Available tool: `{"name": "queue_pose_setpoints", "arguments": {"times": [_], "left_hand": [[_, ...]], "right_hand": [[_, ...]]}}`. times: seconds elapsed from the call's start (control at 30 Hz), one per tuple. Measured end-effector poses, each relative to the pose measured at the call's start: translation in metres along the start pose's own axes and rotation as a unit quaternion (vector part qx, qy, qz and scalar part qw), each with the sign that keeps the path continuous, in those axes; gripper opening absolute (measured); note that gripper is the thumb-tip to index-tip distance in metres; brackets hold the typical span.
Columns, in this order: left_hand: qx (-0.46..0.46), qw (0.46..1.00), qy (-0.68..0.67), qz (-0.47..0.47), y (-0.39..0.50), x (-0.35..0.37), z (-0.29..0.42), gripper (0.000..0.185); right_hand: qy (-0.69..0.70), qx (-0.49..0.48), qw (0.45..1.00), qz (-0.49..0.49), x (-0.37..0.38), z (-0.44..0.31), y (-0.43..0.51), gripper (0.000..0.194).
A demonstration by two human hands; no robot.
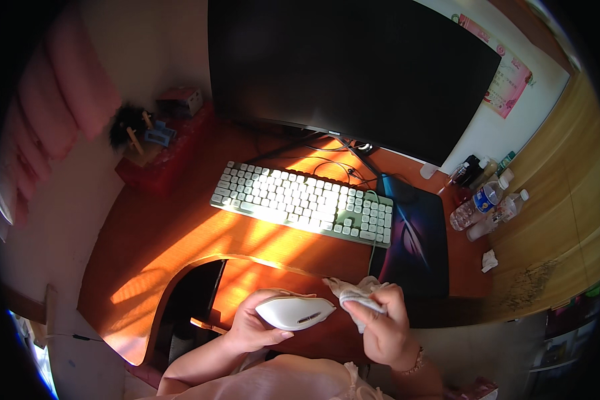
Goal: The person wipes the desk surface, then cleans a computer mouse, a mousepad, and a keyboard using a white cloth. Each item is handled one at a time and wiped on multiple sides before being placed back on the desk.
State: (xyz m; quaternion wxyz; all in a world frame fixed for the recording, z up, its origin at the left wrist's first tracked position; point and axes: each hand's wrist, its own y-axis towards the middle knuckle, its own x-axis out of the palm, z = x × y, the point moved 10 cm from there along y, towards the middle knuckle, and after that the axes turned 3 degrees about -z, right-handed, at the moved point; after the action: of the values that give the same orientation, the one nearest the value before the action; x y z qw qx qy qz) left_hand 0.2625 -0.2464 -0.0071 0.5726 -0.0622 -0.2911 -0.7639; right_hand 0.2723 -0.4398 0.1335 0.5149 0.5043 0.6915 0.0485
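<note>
A white computer mouse (292, 312) is held in my left hand (252, 325), its side with two small buttons facing the camera. Just to the right, my right hand (387, 325) grips a crumpled whitish cloth (360, 297), whose loose end hangs near the tip of the mouse. A narrow gap separates cloth and mouse. Both hands are above the front edge of the wooden desk (180, 245). Beyond them lies a green keyboard with white keys (305, 200), partly in bright sunlight. A thin cable runs from the keyboard area down towards my right hand.
A dark mouse pad (420, 240) lies right of the keyboard. Plastic bottles (480, 205) and a crumpled white tissue (489, 261) are at the right. Behind stands a large black monitor (350, 65). A red box (155, 170) with small objects on it is at the left.
</note>
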Motion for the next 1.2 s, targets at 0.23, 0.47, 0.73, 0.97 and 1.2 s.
{"name": "queue_pose_setpoints", "arguments": {"times": [0.23,0.47,0.73,0.97,1.2], "left_hand": [[0.044,0.998,-0.024,-0.040,0.009,0.010,0.011,0.063],[0.056,0.997,-0.026,-0.051,0.015,0.018,0.018,0.062],[0.052,0.998,-0.023,-0.027,0.012,0.021,0.015,0.060],[0.067,0.997,0.027,-0.034,0.011,0.023,0.021,0.059],[0.091,0.995,0.013,-0.050,0.017,0.029,0.022,0.061]], "right_hand": [[-0.094,0.039,0.993,-0.062,0.020,0.024,-0.003,0.040],[0.034,-0.006,0.999,0.011,0.011,0.000,-0.014,0.051],[-0.054,-0.068,0.996,0.021,0.014,-0.015,-0.009,0.038],[-0.140,-0.072,0.987,0.033,0.011,-0.006,-0.012,0.037],[-0.084,-0.075,0.992,0.063,0.006,-0.005,-0.016,0.036]]}}
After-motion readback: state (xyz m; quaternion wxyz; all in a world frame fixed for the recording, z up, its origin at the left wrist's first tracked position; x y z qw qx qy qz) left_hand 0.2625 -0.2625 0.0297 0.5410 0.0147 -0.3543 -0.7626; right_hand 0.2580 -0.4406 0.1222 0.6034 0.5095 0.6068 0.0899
